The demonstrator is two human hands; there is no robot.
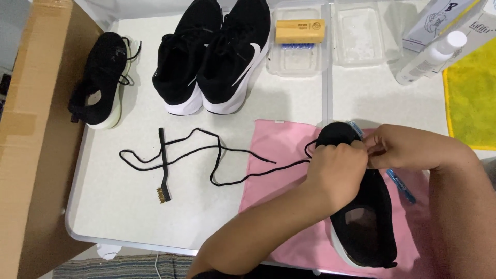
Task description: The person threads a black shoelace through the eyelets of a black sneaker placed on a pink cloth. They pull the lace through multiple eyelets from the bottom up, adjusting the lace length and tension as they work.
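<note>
The fingers (361, 150) of both hands are meeting over the toe end of a black shoe (364, 217), curled in narrow and pinching at the eyelet area where a black lace (227, 151) is leaving the shoe. The left hand (336, 173) is lying across the upper of the shoe with its fingers closed around the lace end; the right hand (400, 147) is coming in from the right side, its fingertips tucked against the same spot, though exactly what they are gripping is hidden by the left hand. The shoe is lying on a pink cloth (279, 150) with its heel opening toward the person and its toe pointing away. A blue-handled brush (402, 185) is resting on the cloth just beside the shoe, partly under the right wrist. The lace is trailing left off the cloth in loose loops across the white bench (129, 206), crossing a small black brush with brass bristles (163, 165). Farther back, a pair of black shoes with white soles (214, 57) is standing side by side, and a single black shoe (101, 80) is sitting well apart to their left. A wooden-backed brush (299, 30) is lying in a clear tray (297, 64), near a white bottle (429, 57) and a yellow cloth (473, 101).
</note>
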